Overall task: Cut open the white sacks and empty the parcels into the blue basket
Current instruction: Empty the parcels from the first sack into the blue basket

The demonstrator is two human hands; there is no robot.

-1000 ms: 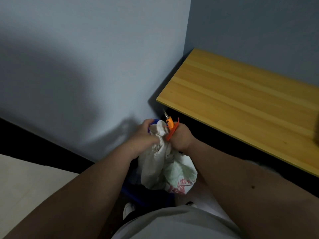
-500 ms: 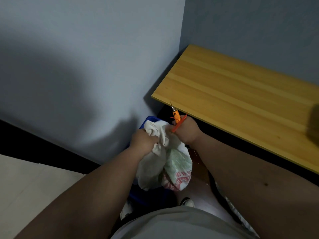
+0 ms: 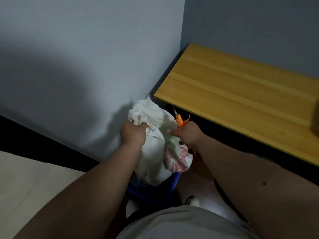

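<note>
Crumpled white sack (image 3: 155, 149), red-and-green print, over blue basket (image 3: 170, 185); both hands' grip bunching its top

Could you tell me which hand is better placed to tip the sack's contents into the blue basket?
Left, probably. The left hand grips the white sack over the blue basket; the right hand also holds the orange cutter.
</note>
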